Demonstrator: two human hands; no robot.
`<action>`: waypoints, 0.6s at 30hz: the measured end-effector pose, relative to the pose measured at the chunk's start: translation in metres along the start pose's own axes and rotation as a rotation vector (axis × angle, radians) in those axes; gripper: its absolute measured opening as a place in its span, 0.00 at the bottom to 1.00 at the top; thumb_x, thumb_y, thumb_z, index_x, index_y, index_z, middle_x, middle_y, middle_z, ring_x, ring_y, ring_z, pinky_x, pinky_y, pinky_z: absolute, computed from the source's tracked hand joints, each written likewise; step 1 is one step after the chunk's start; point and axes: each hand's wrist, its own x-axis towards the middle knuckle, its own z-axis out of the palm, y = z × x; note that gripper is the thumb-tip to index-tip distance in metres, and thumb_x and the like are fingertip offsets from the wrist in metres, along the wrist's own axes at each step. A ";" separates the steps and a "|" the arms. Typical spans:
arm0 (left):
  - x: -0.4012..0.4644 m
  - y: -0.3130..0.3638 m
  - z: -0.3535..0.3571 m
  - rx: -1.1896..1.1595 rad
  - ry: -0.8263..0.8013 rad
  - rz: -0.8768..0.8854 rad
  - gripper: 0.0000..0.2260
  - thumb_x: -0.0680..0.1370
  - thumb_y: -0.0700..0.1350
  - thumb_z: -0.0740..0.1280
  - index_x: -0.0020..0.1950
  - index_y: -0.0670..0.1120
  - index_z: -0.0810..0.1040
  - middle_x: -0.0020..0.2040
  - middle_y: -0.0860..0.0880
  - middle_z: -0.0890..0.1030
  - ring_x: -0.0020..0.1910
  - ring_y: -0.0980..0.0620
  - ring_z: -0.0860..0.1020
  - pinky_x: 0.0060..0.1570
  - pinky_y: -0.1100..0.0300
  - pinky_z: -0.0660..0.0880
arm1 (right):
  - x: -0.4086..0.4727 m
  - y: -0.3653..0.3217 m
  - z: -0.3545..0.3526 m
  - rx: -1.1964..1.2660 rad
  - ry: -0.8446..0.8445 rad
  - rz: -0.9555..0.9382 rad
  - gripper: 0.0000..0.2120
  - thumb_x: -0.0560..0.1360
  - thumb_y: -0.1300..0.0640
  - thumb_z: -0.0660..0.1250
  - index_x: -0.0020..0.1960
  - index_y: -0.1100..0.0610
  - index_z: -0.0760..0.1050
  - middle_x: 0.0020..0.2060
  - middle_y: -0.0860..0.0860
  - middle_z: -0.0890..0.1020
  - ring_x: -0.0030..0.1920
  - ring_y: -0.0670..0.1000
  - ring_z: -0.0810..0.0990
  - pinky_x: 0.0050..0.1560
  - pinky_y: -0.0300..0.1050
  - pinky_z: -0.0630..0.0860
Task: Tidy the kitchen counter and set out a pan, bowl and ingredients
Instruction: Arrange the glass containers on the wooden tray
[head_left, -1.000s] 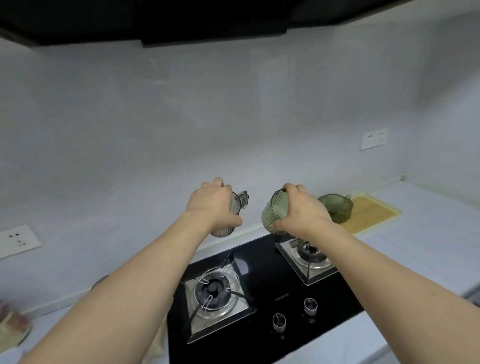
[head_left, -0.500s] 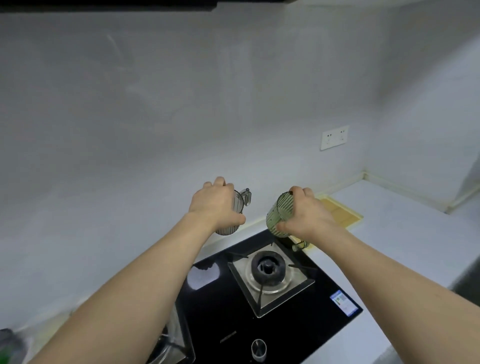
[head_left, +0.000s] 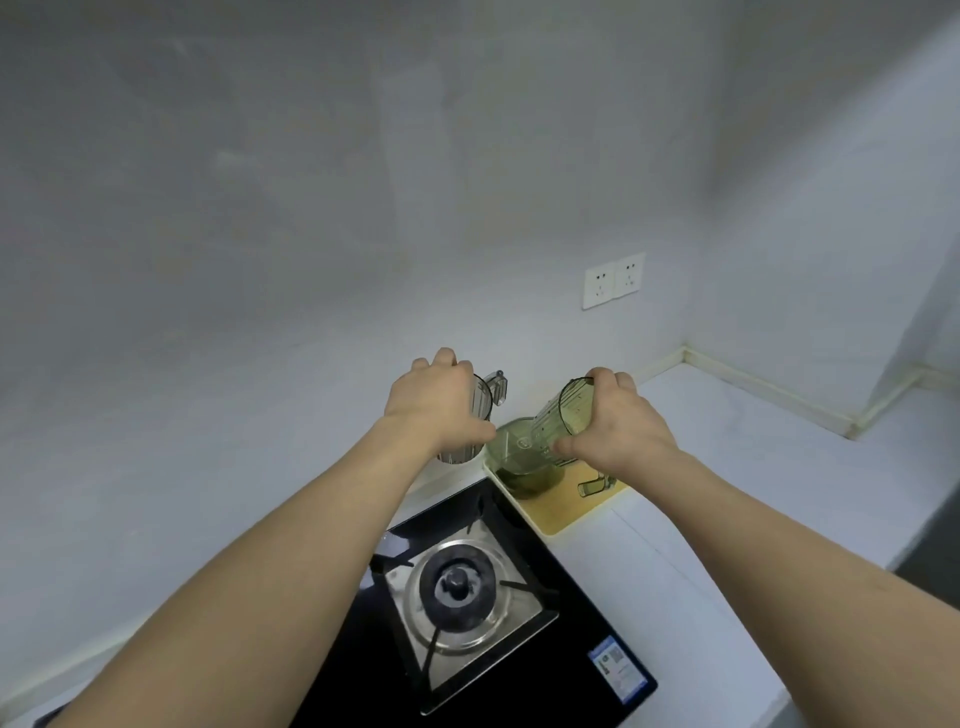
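My left hand (head_left: 436, 408) grips a clear grey ribbed cup (head_left: 480, 402) with a small handle, held in the air near the back wall. My right hand (head_left: 613, 423) grips a green-tinted ribbed cup (head_left: 563, 413), tilted with its mouth toward the left. Below and between the two cups a green glass bowl (head_left: 519, 460) with a handle sits on a yellow tray (head_left: 563, 512) on the counter. Both cups look empty.
A black gas hob (head_left: 524, 675) with a steel burner (head_left: 460, 595) lies below my arms. White counter (head_left: 727, 519) runs right to the corner. A double wall socket (head_left: 613, 280) is on the back wall.
The view has swung right, and both hands have carried their cups right with it, from above the hob to above the yellow tray and green bowl. The grips are unchanged.
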 end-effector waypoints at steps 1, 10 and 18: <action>0.006 0.012 0.001 0.002 -0.004 -0.001 0.26 0.67 0.57 0.70 0.60 0.46 0.73 0.57 0.48 0.70 0.56 0.45 0.70 0.45 0.55 0.69 | 0.004 0.011 -0.005 0.000 -0.003 -0.002 0.44 0.63 0.44 0.77 0.71 0.54 0.58 0.64 0.52 0.66 0.61 0.58 0.73 0.53 0.48 0.73; 0.046 0.113 0.003 -0.034 0.006 -0.089 0.29 0.67 0.57 0.71 0.64 0.47 0.72 0.58 0.48 0.69 0.58 0.45 0.70 0.44 0.55 0.68 | 0.048 0.110 -0.061 0.021 -0.006 -0.052 0.43 0.63 0.44 0.77 0.70 0.54 0.59 0.63 0.52 0.67 0.60 0.57 0.74 0.53 0.51 0.76; 0.080 0.173 0.016 -0.109 -0.016 -0.130 0.32 0.67 0.57 0.71 0.68 0.47 0.70 0.61 0.49 0.70 0.61 0.45 0.70 0.53 0.52 0.74 | 0.084 0.174 -0.076 0.068 -0.069 -0.122 0.43 0.64 0.48 0.77 0.72 0.52 0.58 0.65 0.52 0.65 0.62 0.58 0.71 0.55 0.49 0.73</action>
